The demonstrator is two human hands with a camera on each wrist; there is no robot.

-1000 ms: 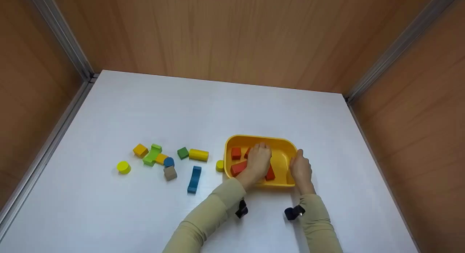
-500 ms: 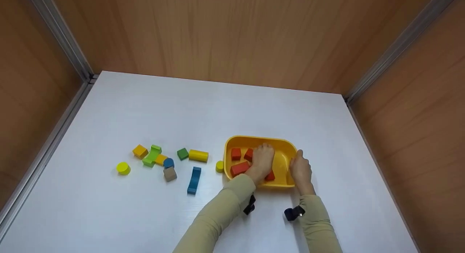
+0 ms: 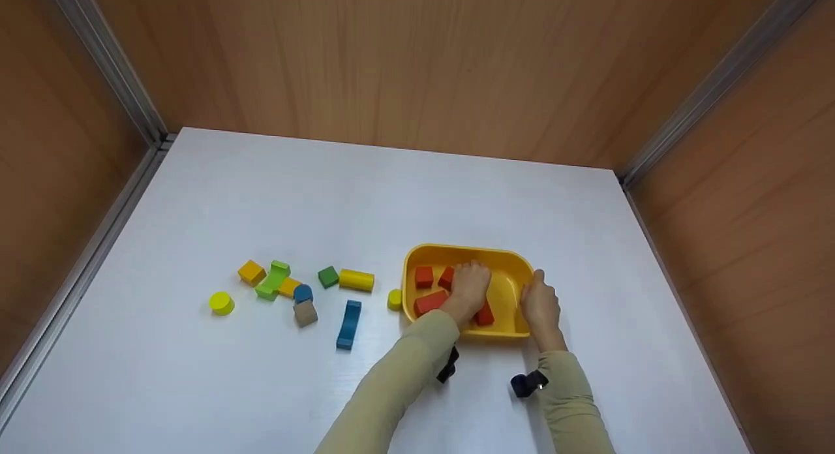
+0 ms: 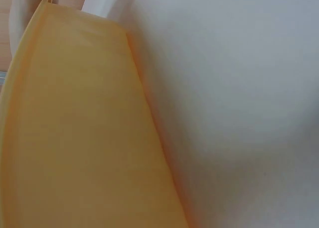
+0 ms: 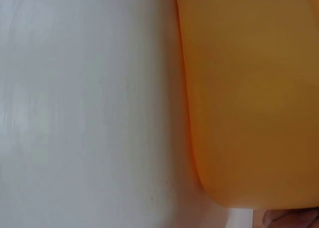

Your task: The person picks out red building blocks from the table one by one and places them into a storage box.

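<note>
In the head view a yellow plastic bin (image 3: 505,291) stands on the white table. My left hand (image 3: 468,289) reaches down inside it among red blocks, back of the hand upward; its fingertips are hidden, so I cannot tell whether they hold a block. Around that hand lie a red cube (image 3: 424,276), a smaller red block (image 3: 447,278), a larger red block (image 3: 430,302) and another red block (image 3: 485,314). My right hand (image 3: 541,307) grips the bin's right rim. Both wrist views are mostly filled by the bin's outer wall (image 4: 84,113).
Left of the bin lie a short yellow cylinder (image 3: 394,299), a long yellow cylinder (image 3: 356,280), a green cube (image 3: 328,276) and a blue bridge-shaped block (image 3: 349,325). Farther left is a cluster with a light green block (image 3: 269,287) and a natural wood cube (image 3: 305,312). Wooden panels (image 3: 404,69) enclose the table.
My left hand has shifted slightly right inside the bin, then back a little, uncovering more of the red blocks at left. The right hand keeps its hold on the rim.
</note>
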